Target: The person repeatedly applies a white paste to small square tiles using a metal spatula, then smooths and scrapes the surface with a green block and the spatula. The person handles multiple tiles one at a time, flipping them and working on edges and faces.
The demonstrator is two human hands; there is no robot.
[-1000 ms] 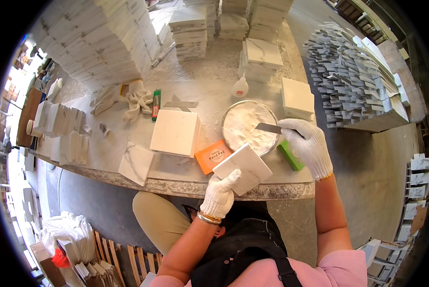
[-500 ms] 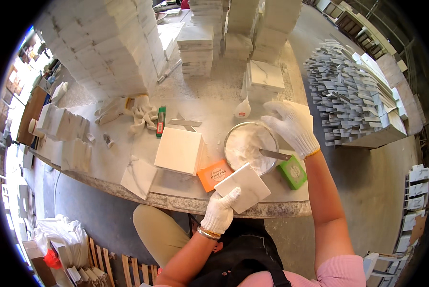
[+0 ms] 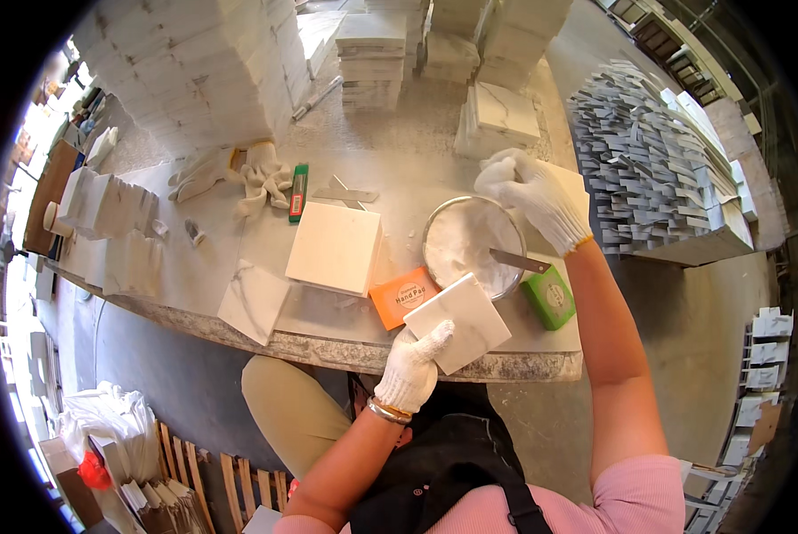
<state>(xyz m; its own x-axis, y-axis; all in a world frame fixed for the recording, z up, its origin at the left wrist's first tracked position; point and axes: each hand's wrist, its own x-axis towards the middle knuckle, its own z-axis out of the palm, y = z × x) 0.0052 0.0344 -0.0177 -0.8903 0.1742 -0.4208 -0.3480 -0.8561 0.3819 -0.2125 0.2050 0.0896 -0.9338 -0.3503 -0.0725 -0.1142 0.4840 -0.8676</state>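
My left hand [image 3: 414, 360], in a white knit glove, is closed on the lower left edge of a square white marble-look tile [image 3: 459, 325], thumb on its face. The tile is tilted over the table's front edge. My right hand [image 3: 532, 198], also gloved, is raised above the far right rim of a glass bowl [image 3: 461, 240] of white paste, its fingers curled. The small white squeeze bottle seems to be in it, mostly hidden by the glove. A flat metal blade [image 3: 519, 260] rests in the bowl. Beside the tile lie an orange box [image 3: 402, 299] and a green box [image 3: 550, 298].
A stack of square tiles [image 3: 332, 247] and a loose veined tile [image 3: 253, 303] lie to the left. Spare gloves [image 3: 261, 181], a slim green box [image 3: 298, 194] and crossed blades [image 3: 345, 194] lie behind. Tall tile stacks [image 3: 185, 76] line the far side.
My right hand has curled its fingers, and the small white bottle is gone from its spot behind the bowl. The view has shifted slightly; my left hand still holds the tile.
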